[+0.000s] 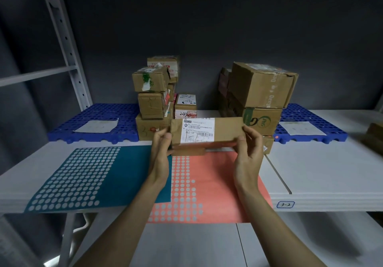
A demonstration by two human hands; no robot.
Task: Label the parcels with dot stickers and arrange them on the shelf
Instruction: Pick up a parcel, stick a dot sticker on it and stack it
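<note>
Both my hands hold a long brown cardboard parcel (226,130) with a white shipping label above the shelf. My left hand (160,148) grips its left end and my right hand (248,150) grips its right end. Under the parcel lies a salmon-pink dot sticker sheet (217,183), many of its dots gone. A teal dot sticker sheet (132,173) lies to its left, mostly peeled on its left part. Both sheets rest on the white shelf (321,173).
Stacked parcels stand behind: a left pile (151,98) and a right pile (261,92) of bigger boxes. Blue perforated mats (97,119) (306,134) with papers lie at either side. A shelf tag "3-2" (285,204) marks the front edge. A white upright (68,55) rises at left.
</note>
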